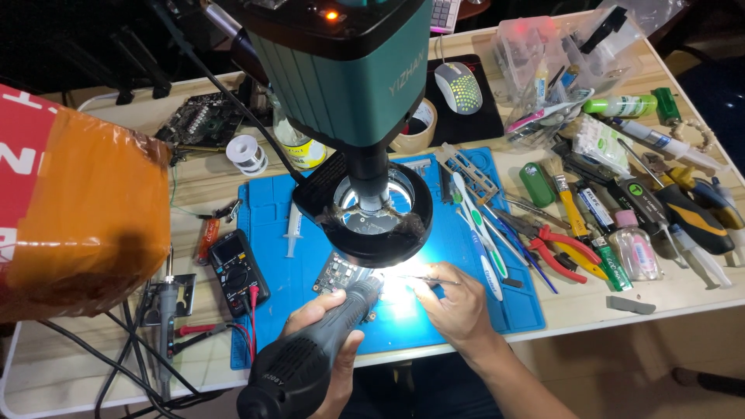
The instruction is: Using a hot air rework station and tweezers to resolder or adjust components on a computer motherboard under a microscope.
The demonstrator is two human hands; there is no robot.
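Partly hidden: circuit board (338,273) under microscope ring light (378,225), washed out by glare. Left hand (330,330) grips grey rotary tool (310,357), tip at board. Right hand (458,299) pinches tweezers (434,280) beside it. Clear plastic box (535,54) holds small tools. Blue mat (512,299) on cluttered wooden surface (621,326).

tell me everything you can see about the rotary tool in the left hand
The rotary tool is a dark grey, cylindrical handheld body with a ribbed, rubbery-looking surface, wide at the rear and tapering to a lighter grey nose. The left hand wraps around its middle. It lies tilted, nose up and right, at the small circuit board on the blue mat; glare hides its tip.
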